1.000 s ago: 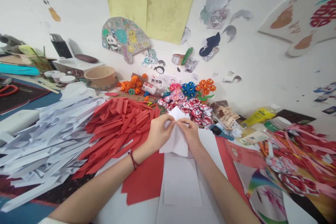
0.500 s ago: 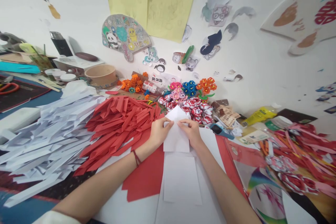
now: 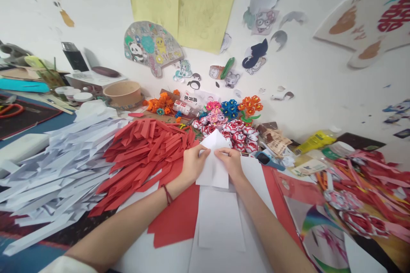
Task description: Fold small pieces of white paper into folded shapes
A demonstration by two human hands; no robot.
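Centrally, a white sheet is held up between two bare hands, its far end folded to a point and its near end straight-edged. The left hand grasps its left side, thumb on top and the other fingers curled in; the right hand pinches the right side in the same way, and the two thumb tips sit near each other over the middle of the paper. A dark red cord bracelet circles the left wrist. Just nearer than the held sheet, a smaller stack of white paper lies on larger white sheets, with red paper beside it on the left. Farther left, a heap of red folded strips adjoins a broader heap of white folded strips spread over the table. On the far side, beyond the fingers, red-and-white flower-like pieces are clustered, and behind them stand blue flowers, with orange flowers to their right. A blue-strapped watch rests to the right of the right hand. At far left are a tan bowl and a black flask; at far right, a yellow packet lies near a pile of red and pink strips.
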